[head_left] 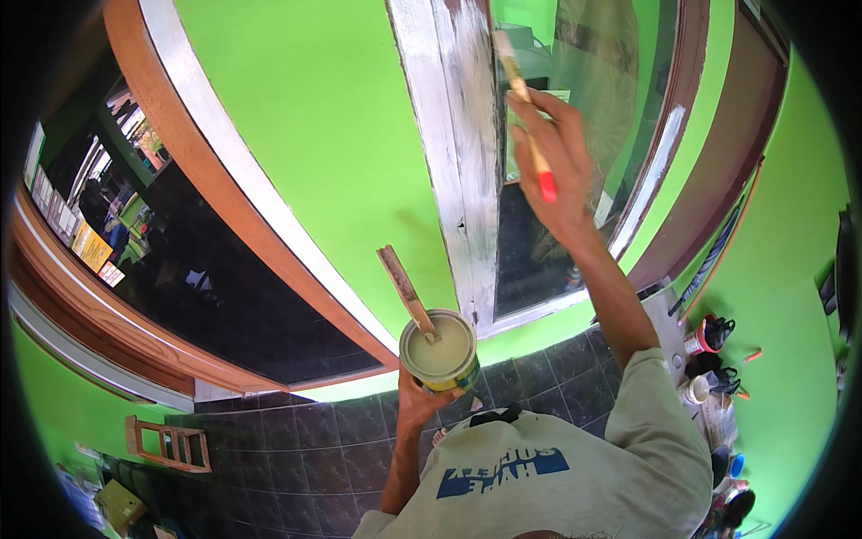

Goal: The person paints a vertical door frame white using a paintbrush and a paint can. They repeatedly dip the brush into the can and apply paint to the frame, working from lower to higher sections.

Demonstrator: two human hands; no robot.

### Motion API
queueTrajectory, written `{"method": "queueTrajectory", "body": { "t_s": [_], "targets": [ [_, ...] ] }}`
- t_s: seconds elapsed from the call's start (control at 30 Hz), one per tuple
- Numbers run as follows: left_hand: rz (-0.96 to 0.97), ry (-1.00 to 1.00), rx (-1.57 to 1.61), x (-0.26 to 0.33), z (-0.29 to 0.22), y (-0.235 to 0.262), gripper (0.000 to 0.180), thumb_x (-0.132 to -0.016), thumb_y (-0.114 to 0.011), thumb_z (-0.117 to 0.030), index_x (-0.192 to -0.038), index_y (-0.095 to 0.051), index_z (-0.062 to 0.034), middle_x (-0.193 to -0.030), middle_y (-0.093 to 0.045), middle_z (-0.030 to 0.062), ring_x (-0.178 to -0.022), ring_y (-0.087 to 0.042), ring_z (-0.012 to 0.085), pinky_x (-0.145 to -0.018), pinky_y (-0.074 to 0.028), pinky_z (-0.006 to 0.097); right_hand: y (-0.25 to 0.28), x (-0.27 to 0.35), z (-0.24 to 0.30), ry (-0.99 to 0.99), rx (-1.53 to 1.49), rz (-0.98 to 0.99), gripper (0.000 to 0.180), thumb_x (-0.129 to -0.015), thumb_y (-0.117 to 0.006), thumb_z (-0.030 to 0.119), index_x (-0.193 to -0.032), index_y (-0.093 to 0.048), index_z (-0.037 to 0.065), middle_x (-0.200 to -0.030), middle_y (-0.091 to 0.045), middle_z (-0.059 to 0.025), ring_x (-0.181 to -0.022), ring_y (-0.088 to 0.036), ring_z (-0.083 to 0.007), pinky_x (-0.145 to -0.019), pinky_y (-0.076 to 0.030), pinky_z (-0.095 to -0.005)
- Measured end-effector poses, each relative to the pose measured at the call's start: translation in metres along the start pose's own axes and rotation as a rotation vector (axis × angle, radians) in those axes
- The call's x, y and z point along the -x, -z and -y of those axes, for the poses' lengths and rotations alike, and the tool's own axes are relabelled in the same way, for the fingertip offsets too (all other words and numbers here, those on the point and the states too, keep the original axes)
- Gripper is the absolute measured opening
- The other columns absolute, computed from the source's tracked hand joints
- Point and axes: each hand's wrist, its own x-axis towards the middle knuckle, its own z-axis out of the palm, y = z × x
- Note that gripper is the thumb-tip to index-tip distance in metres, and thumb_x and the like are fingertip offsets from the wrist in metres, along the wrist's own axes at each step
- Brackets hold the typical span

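My left hand (422, 401) is wrapped round the lower side of an open paint can (439, 359). Pale, creamy paint fills the can, and a flat wooden stick (404, 289) leans out of it toward the upper left. Raised high, my right hand (555, 162) grips a paintbrush (537, 162) with a light wooden handle and a red end. Its bristles, a little blurred, are beside the upper part of a window frame post (449, 135) coated in streaky white over a darker colour. Whether they touch it I cannot tell.
A green wall (314, 117) lies left of the post, with brown-framed glass (242, 260) beyond it. Glass panes (539, 260) fill the frame at right. A small wooden ladder (171, 445) rests on the dark tiled floor (305, 449). Buckets (696, 389) and other items line the right wall.
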Motion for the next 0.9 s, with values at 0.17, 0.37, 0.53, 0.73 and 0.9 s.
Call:
{"method": "queueTrajectory", "body": {
  "t_s": [0.17,0.37,0.53,0.73,0.9],
  "targets": [
    [-0.020,-0.009,-0.009,0.000,0.001,0.003,0.105,-0.054,-0.101,-0.018,-0.143,-0.047,-0.0004,-0.131,-0.065,0.0114,-0.119,-0.065,0.0231,-0.105,-0.054,0.040,-0.018,0.026,0.020,0.002,0.129,0.171,0.048,-0.084,-0.075,-0.006,-0.128,-0.072,0.013,-0.124,-0.067,-0.0102,-0.103,-0.069,-0.0256,-0.077,-0.058,-0.0350],
    [0.026,-0.001,-0.083,-0.001,0.004,0.005,0.111,-0.053,-0.093,-0.004,-0.149,-0.038,-0.0004,-0.135,-0.061,0.0136,-0.124,-0.062,0.0259,-0.108,-0.051,0.041,-0.011,0.029,0.015,0.003,0.135,0.066,0.049,-0.081,-0.078,0.002,-0.128,-0.069,0.013,-0.127,-0.064,-0.0103,-0.108,-0.067,-0.0296,-0.081,-0.059,-0.0385],
    [0.034,0.030,-0.030,-0.002,-0.001,0.004,0.111,-0.052,-0.091,-0.001,-0.150,-0.038,-0.0010,-0.136,-0.061,0.0137,-0.126,-0.062,0.0260,-0.109,-0.051,0.042,-0.003,0.059,0.025,-0.053,-0.002,0.143,0.046,-0.081,-0.079,-0.003,-0.125,-0.072,0.008,-0.128,-0.065,-0.0136,-0.108,-0.066,-0.0294,-0.084,-0.058,-0.0366],
    [0.027,-0.001,-0.058,-0.002,-0.002,0.002,0.112,-0.055,-0.096,-0.008,-0.150,-0.038,-0.0016,-0.137,-0.060,0.0138,-0.126,-0.062,0.0255,-0.109,-0.051,0.042,-0.015,0.077,0.014,-0.141,0.068,0.151,0.047,-0.078,-0.081,0.002,-0.123,-0.072,0.012,-0.130,-0.063,-0.0122,-0.112,-0.066,-0.0308,-0.086,-0.059,-0.0379],
    [-0.008,0.009,-0.039,0.001,0.005,0.002,0.111,-0.054,-0.099,-0.012,-0.148,-0.041,-0.0014,-0.136,-0.062,0.0128,-0.124,-0.062,0.0242,-0.108,-0.052,0.042,-0.002,0.096,0.022,-0.130,0.041,0.082,0.047,-0.079,-0.081,0.002,-0.124,-0.071,0.013,-0.131,-0.062,-0.0105,-0.113,-0.064,-0.0309,-0.084,-0.059,-0.0366]
  ]
}}
